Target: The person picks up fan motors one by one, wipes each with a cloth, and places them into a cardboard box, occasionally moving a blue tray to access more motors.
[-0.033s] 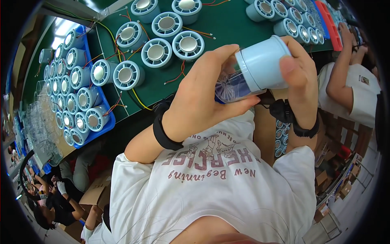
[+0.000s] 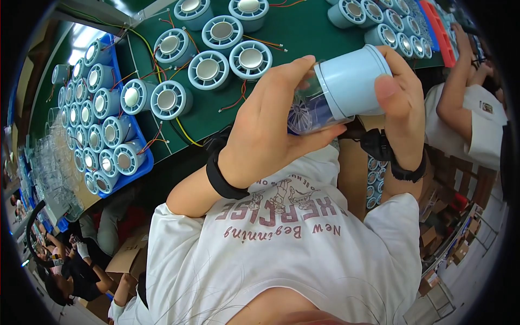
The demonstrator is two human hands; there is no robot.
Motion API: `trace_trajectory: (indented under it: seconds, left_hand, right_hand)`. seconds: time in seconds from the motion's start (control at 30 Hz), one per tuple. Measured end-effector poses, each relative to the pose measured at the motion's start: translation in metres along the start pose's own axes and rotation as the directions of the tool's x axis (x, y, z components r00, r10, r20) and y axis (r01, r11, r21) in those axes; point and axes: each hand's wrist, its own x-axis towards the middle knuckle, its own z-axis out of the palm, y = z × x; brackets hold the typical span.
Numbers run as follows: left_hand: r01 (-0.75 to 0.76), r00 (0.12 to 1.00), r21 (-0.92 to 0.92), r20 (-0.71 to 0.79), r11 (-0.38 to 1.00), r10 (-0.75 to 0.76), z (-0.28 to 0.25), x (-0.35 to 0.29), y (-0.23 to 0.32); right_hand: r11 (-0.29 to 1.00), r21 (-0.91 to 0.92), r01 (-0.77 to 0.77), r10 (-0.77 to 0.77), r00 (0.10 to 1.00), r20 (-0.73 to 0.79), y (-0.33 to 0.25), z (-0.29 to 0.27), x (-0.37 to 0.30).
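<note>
My left hand (image 2: 260, 119) wraps round a clear plastic cup (image 2: 310, 112), its thumb along the lower side. Thin radiating lines show inside the clear wall. Tilted and joined end to end with this cup is a light-blue cylindrical housing (image 2: 352, 81). My right hand (image 2: 403, 100) grips that housing from its far right end, with the thumb pressed on the near side. Both parts are held up over the table's near edge. How deeply one part sits in the other is hidden by my left fingers.
Several light-blue round units with silver discs (image 2: 207, 69) and thin wires stand on the green table (image 2: 303, 32). A blue tray (image 2: 142, 169) at left holds more, beside a heap of clear plastic cups (image 2: 57, 168). A co-worker's arm (image 2: 457, 103) is at right.
The housing and my right hand have shifted very slightly right. The clear cup and my left hand have turned a little.
</note>
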Motion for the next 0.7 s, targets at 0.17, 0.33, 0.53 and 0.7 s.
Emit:
trace_trajectory:
  seconds: [0.17, 0.33, 0.53, 0.7]
  left_hand:
    - [0.073, 0.996, 0.008, -0.046, 0.997, -0.073, -0.003, 0.000, 0.006]
    - [0.186, 0.982, -0.181, 0.019, 0.966, -0.186, 0.004, -0.001, -0.010]
    - [0.567, 0.799, -0.200, 0.369, 0.799, -0.475, -0.002, -0.017, 0.000]
    - [0.288, 0.942, -0.003, 0.182, 0.958, -0.283, -0.033, -0.057, 0.014]
  right_hand:
    - [0.979, -0.149, 0.136, -0.131, 0.990, 0.043, 0.000, -0.008, 0.007]
    - [0.990, -0.084, 0.112, -0.114, 0.993, -0.024, 0.000, -0.012, 0.010]
    - [0.935, 0.261, 0.240, -0.189, 0.960, -0.205, 0.008, 0.000, 0.033]
    - [0.859, -0.488, 0.156, -0.197, 0.980, -0.033, 0.013, 0.002, 0.070]
